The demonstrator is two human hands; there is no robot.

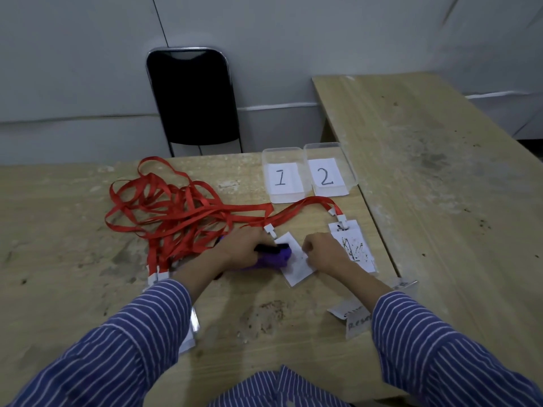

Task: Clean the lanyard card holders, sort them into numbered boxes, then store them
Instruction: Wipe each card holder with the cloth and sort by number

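**Head view: wiping a flat card holder**

Head view shows my left hand (241, 248) curled round a purple cloth (273, 258) and rubbing it on the card holder (296, 264), which lies flat on the table (88, 274), short of the numbered boxes (283, 174). My right hand (326, 252) pins its right edge, fingers bent. I judge it light, thin, flexible and slippery, best gripped by the edges. Its long axis runs from near right to far left, clip end away from me towards the red straps (182, 212).
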